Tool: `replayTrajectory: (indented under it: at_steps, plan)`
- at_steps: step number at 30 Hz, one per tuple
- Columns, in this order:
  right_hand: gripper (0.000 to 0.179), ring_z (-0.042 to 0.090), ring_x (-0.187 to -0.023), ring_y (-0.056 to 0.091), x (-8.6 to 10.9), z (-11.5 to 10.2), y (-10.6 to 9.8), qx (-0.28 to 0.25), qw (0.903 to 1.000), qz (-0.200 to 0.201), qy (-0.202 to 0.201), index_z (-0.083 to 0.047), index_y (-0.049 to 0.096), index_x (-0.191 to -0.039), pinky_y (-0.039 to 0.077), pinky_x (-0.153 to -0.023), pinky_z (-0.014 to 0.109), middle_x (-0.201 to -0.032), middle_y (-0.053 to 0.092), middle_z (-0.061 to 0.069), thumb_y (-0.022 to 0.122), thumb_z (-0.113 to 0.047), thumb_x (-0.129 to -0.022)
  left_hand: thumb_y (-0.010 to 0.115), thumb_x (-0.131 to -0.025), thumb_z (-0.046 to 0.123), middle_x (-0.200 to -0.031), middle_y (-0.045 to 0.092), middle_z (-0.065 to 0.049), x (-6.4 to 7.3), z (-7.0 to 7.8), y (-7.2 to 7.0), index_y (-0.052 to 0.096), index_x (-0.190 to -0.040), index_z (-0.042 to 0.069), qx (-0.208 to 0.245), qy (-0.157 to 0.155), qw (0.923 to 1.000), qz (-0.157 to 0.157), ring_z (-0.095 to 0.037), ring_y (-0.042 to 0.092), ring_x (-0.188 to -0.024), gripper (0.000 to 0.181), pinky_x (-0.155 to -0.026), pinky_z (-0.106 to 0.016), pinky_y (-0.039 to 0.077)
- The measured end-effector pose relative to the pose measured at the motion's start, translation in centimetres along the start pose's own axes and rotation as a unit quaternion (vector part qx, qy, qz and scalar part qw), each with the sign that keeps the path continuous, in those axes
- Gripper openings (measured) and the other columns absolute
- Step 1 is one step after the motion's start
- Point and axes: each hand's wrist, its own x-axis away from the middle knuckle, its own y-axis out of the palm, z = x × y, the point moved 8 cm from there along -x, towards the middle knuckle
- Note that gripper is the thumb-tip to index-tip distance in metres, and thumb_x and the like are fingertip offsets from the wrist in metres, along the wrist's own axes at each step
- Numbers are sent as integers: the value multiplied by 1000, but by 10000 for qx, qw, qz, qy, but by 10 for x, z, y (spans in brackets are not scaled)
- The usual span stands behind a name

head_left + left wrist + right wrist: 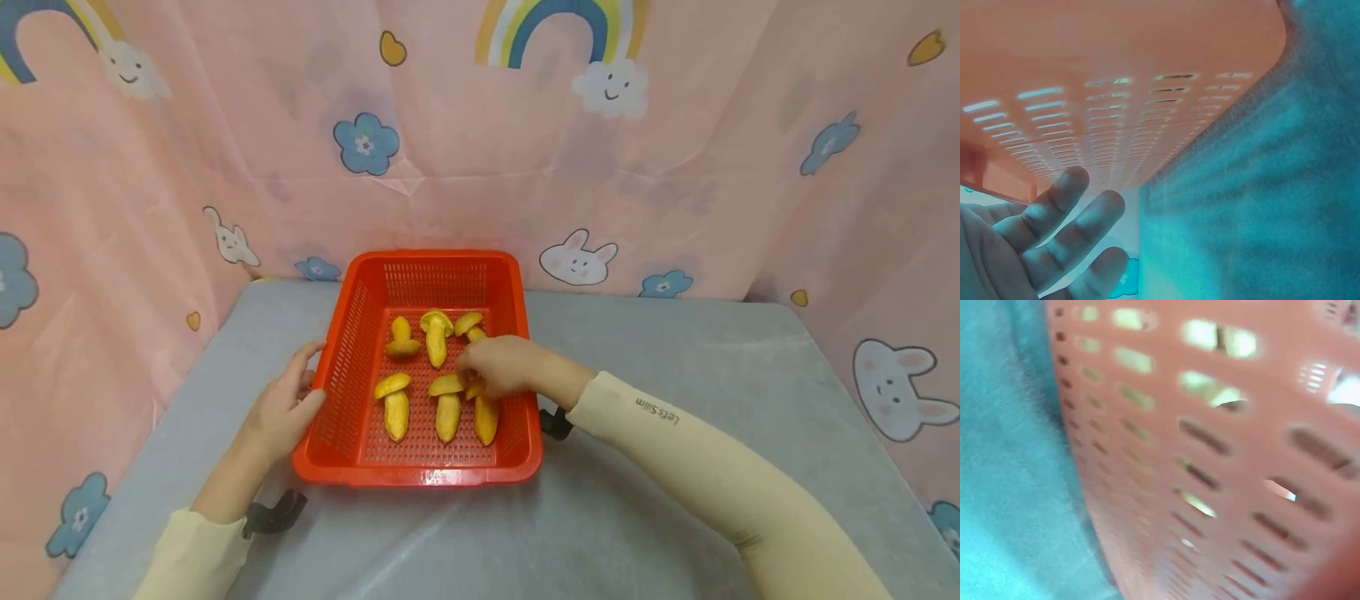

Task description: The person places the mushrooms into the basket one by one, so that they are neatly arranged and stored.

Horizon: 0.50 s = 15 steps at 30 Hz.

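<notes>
A red plastic basket point(416, 475) holds several yellow mushrooms in two rough rows. My right hand point(501, 365) reaches over the basket's right side, its curled fingers pinching the cap end of the lower right mushroom point(486, 421). Another mushroom point(469, 323) shows just beyond that hand, its stem partly hidden. To the left lie a mushroom point(447, 417) with its cap up and one more mushroom point(396, 415). At the left rim, the thumb and index finger of my left hand point(283, 408) touch the basket; its other fingers point(1079, 240) extend loosely beside the slotted wall point(1110, 119).
In the back row are an upright-capped mushroom point(437, 337) and an upside-down mushroom point(402, 337). The basket stands on a grey table point(645, 517), near a pink patterned curtain point(450, 200). The right wrist view is filled by the slotted basket side point(1160, 487).
</notes>
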Motion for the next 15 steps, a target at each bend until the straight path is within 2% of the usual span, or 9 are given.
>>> replayTrajectory:
  at_steps: [5, 9, 12, 15]
  plan:
    - [14, 14, -87, 56, 14, -7, -11, -210, 9972, 486, -526, -15, 69, -99, 51, -82, 29, -97, 66, 1, 70, -16, -84, 48, -89, 11, -88, 63, -8, -1, -3, -3, 34, -144, 10, -598, -54, 9981, 109, -11, 55, -66, 57, -62, -29, 45]
    - [11, 15, -86, 57, 35, -7, -22, -345, 9887, 1139, -909, -13, 68, -98, 51, -80, 28, -94, 64, 1, 66, -16, -87, 51, -88, 17, -95, 65, -8, 0, -2, -4, 39, -143, 9, -1146, -131, 9932, 168, -13, 61, -71, 57, -61, -31, 46]
    - [11, 15, -85, 57, 52, 1, -30, -393, 9818, 1610, -930, -12, 69, -97, 52, -79, 28, -94, 64, 1, 66, -15, -87, 53, -88, 22, -105, 64, -8, 1, 1, -4, 42, -141, 9, -1433, -166, 9893, 230, -16, 64, -76, 56, -60, -31, 46]
    - [13, 16, -87, 58, 71, 15, -38, -347, 9737, 2140, -701, -10, 69, -97, 53, -79, 31, -95, 65, 2, 67, -14, -86, 55, -88, 25, -113, 61, -8, -1, 7, -9, 46, -139, 9, -1641, -104, 9857, 379, -21, 65, -85, 54, -62, -33, 48]
